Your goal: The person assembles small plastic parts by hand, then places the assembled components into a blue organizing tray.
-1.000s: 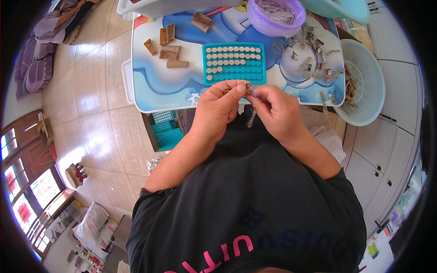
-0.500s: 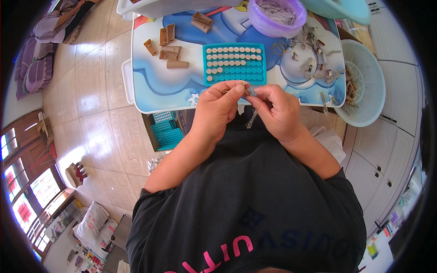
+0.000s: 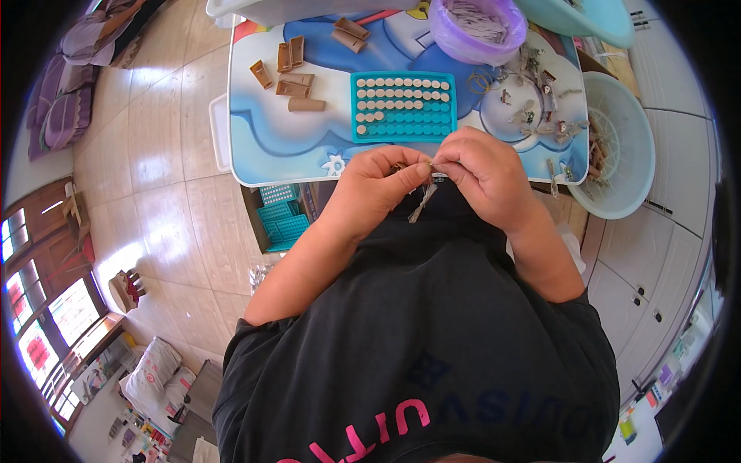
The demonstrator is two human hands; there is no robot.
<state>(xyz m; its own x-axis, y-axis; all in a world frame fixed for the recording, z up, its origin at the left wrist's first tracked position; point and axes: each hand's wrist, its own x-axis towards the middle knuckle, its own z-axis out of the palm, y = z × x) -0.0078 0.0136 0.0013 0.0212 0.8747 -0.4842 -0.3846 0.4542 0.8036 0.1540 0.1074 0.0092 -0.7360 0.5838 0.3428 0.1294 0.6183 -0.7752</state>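
My left hand (image 3: 377,184) and my right hand (image 3: 486,171) meet in front of my chest, just off the table's near edge. Both are closed, thumb and fingertips pinched on a small piece with a thin greyish bundle of strands (image 3: 421,207) hanging below it. Its upper part is mostly hidden by my fingers, so its exact kind is unclear. Just beyond my hands lies a teal tray (image 3: 404,139) with rows of round pale discs (image 3: 395,82); its lower right slots hold none.
Several tan tapered holders (image 3: 307,104) lie at the table's left. A purple-lined basin (image 3: 440,35) of greyish strips stands at the back. Small tangled pieces (image 3: 544,96) spread over the right side, beside a pale basket (image 3: 644,170). More teal trays (image 3: 289,228) sit in a box below.
Both hands have come slightly nearer to me, and the right hand has turned so its back shows more. The hanging strands have moved with them. The whole view has shifted a little.
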